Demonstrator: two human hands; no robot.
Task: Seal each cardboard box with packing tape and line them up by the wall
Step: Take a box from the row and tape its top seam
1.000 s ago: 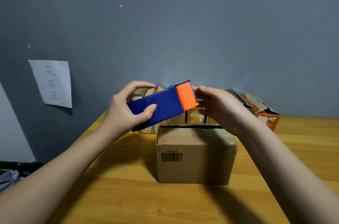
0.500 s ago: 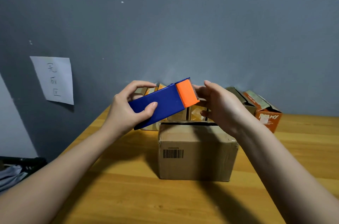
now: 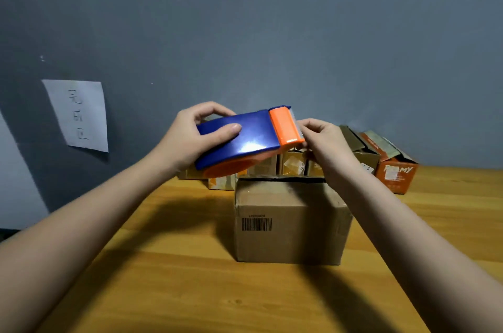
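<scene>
— What's on the left?
— The left hand (image 3: pixel 187 139) grips a blue-and-orange tape dispenser (image 3: pixel 246 138), held above the table (image 3: pixel 163 278).
— And right?
— The right hand (image 3: pixel 324 139) pinches at its orange end. Below, a brown cardboard box (image 3: pixel 291 223) with a barcode sits mid-table; more boxes (image 3: pixel 364 154) line the far edge.
</scene>
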